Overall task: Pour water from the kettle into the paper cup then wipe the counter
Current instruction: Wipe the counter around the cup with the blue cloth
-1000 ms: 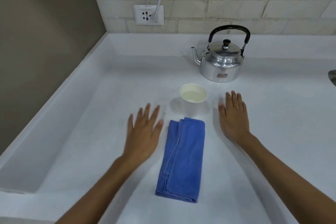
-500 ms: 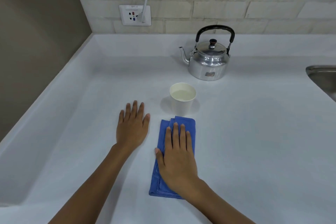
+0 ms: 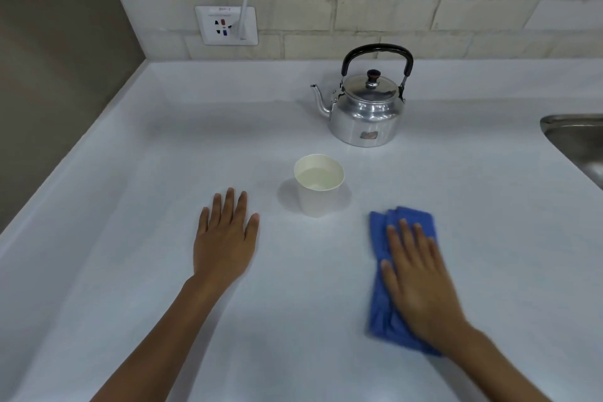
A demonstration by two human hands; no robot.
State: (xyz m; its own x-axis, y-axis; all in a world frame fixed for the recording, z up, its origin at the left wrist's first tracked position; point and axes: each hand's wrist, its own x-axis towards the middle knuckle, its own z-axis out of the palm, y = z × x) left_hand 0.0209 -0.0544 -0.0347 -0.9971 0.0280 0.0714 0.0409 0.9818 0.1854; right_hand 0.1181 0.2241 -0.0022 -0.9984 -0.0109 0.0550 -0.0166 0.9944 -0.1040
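Observation:
A shiny metal kettle (image 3: 367, 111) with a black handle stands upright at the back of the white counter (image 3: 326, 303), spout to the left. In front of it a white paper cup (image 3: 319, 186) holds water. To the cup's right, my right hand (image 3: 419, 284) lies flat, fingers spread, pressing on a folded blue cloth (image 3: 380, 303) that looks motion-blurred. On the other side of the cup, my left hand (image 3: 225, 241) rests palm down on the bare counter, holding nothing.
A steel sink (image 3: 577, 137) cuts into the counter at the right edge. A wall socket (image 3: 226, 24) with a white cable plugged in sits on the tiled back wall. A raised lip runs along the counter's left side.
My right hand came down onto the blue cloth and slid it from in front of the cup to the right. My left hand stayed flat on the counter.

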